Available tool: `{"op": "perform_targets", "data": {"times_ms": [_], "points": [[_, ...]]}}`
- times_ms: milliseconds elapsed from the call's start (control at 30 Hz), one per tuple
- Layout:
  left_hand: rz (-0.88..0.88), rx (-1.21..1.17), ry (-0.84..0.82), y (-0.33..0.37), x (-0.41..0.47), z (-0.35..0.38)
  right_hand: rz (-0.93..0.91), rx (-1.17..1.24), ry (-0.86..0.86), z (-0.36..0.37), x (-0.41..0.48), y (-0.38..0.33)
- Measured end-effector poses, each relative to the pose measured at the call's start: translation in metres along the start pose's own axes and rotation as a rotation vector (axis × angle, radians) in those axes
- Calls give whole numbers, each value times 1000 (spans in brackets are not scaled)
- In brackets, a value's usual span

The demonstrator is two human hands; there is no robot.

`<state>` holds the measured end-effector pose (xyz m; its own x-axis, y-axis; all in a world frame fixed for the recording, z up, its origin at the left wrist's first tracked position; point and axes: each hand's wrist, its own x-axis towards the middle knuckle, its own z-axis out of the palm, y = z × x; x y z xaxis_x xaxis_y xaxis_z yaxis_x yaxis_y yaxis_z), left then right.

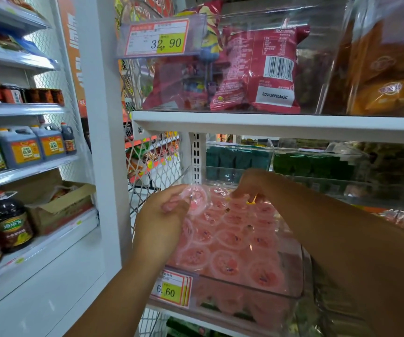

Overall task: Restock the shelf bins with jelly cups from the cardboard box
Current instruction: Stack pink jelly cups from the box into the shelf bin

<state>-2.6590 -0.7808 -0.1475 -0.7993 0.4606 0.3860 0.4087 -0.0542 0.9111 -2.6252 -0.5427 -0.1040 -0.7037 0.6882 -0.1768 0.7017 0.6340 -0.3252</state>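
A clear plastic shelf bin holds several pink jelly cups packed in rows, lids up. My left hand grips one pink jelly cup at the bin's back left corner, just above the others. My right hand reaches over the back of the bin, fingers curled down and pinching a jelly cup with a yellow spot in the rear row. The cardboard box of jelly cups is out of view.
A price tag reading 6.60 hangs on the bin's front. The white shelf above carries red snack bags and a 32.90 tag. Green packets fill bins behind. Oil bottles and an open carton stand on left shelves.
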Motion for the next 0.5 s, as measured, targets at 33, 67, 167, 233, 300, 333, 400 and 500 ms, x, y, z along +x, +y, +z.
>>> {"op": "perform_targets", "data": {"times_ms": [33, 67, 167, 233, 300, 333, 400, 500], "points": [[-3, 4, -10, 0, 0, 0, -3, 8, -7, 0, -1, 0], [-6, 6, -15, 1, -1, 0, -7, 15, -14, 0, -1, 1], [-18, -9, -7, 1, -3, -1, -9, 32, -22, 1, 0, 1], [-21, -19, -4, 0, -4, 0, -22, 20, -32, 1, 0, 2], [-19, -25, -11, 1, -4, -1, -32, -37, -27, 1, -6, 2], [-22, -28, -12, 1, -4, -2, -54, -119, 17, -2, -10, 1], [-27, -21, -15, 1, -4, -3, -126, -273, 214, -7, -19, -4], [-33, -43, 5, 1, -3, -2, -316, 203, 177, -13, -40, -16]]}}
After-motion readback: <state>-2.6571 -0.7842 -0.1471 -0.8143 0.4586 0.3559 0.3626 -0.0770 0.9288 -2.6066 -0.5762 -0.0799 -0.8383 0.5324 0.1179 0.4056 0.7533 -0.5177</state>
